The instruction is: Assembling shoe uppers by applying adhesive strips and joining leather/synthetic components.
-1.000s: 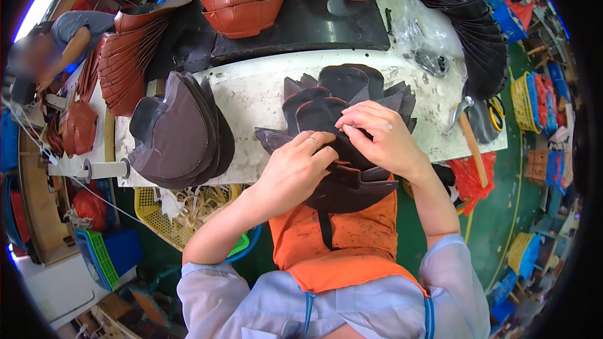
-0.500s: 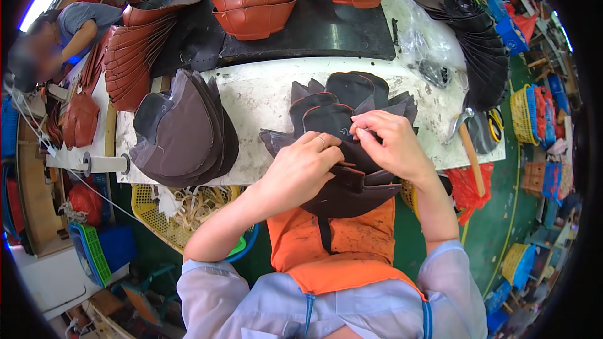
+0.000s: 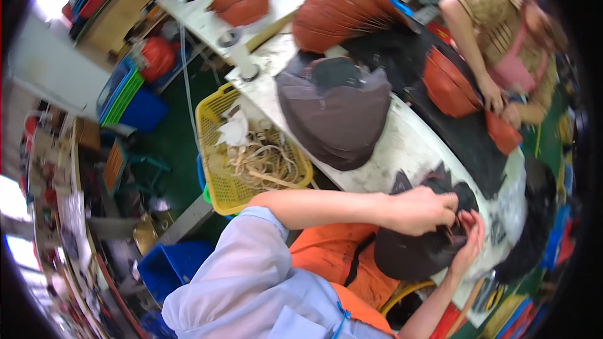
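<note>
Dark brown and black shoe uppers [image 3: 408,256] lie in a bunch over the near table edge and my orange apron [image 3: 336,248]. My left hand [image 3: 422,209] is closed, its fingertips pinching at the opening of the nearest upper. Against its right side, my right hand [image 3: 470,238] bends its fingers round the upper's edge, thumb close to the left fingertips. Blur and my fingers hide the exact spot gripped. A stack of brown uppers [image 3: 336,119] with a black lining on top sits on the white table [image 3: 402,132], beyond my left forearm.
A yellow basket [image 3: 217,150] of tangled strips stands left of the table. Across it, a co-worker's hands [image 3: 502,107] handle a red-brown piece [image 3: 502,133]. Red-brown uppers [image 3: 348,16] stand fanned at the far end. A hammer handle [image 3: 466,306] lies near the right edge.
The view has swung to the left, so the table now runs diagonally and the co-worker shows more fully. Both hands stay at the dark uppers, closer together than before.
</note>
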A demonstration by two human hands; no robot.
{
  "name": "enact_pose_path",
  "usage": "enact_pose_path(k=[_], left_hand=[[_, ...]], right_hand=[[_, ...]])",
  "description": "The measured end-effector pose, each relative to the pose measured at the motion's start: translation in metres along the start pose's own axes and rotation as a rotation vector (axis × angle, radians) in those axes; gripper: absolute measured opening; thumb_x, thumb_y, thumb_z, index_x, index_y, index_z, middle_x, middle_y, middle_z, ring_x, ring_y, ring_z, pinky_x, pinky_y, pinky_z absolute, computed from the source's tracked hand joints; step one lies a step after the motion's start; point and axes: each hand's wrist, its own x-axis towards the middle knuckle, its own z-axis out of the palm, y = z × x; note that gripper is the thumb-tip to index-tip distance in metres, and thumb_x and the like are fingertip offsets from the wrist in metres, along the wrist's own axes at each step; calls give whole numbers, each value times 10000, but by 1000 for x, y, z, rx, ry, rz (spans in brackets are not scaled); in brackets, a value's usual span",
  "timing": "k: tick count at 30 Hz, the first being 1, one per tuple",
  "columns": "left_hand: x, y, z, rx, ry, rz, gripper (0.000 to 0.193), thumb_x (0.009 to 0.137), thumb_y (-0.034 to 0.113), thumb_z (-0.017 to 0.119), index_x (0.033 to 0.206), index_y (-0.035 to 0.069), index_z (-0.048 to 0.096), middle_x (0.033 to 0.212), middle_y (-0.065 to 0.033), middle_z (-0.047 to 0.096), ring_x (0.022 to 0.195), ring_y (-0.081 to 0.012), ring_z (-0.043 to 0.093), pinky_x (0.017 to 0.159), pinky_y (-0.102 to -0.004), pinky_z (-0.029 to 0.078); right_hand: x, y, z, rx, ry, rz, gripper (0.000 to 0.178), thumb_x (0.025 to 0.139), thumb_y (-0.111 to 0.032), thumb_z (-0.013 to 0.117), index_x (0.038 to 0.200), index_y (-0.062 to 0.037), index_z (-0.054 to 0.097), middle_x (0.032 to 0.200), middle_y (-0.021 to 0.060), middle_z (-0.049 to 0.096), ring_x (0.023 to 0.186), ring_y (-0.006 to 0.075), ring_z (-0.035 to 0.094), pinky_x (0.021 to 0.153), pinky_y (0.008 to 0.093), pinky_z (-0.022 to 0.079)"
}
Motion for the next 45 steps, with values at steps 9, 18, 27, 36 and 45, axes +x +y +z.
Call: enact_pose_path(k=[9,18,27,36,45], left_hand=[[-45,67,-195,207,447,-58,350,744,45,750,1085,59,668,1049,-137,662,936,-353,676,831,-416,556],[-119,-24,-216,1171,732,-496,368,787,14,663,1146,84,704,1128,-151,663,1126,-336,613,1017,-465,469],[-216,41,-143,852,1334,-308,130,926,-47,657,1036,22,654,990,-94,691,931,-189,646,827,-293,518],[-249,38,-101,438,1709,-523,97,965,-60,557,995,31,570,898,-56,586,766,-102,516,691,-245,439],[6,18,-24,467,160,-240,512,818,90,767,1299,14,607,1439,-195,521,1306,-395,504,1088,-471,425]], right_hand=[[7,-1,-2,-224,12,13,461,1108,-272,361,1346,72,555,1264,220,639,1209,300,614,1105,402,432],[13,-4,17,-387,-95,-94,416,1122,-195,333,1332,100,538,1241,229,646,1178,291,611,1108,410,424],[-3,-7,10,-432,-72,-90,423,1117,-212,363,1329,99,556,1268,215,643,1208,275,589,1127,405,394],[-9,-31,43,-666,-57,-261,253,998,-102,499,1129,-13,696,1218,168,695,1257,338,585,1173,498,339],[-14,-28,30,-661,4,-461,260,899,32,626,1141,-43,683,1150,114,706,1197,335,634,1083,488,440]])
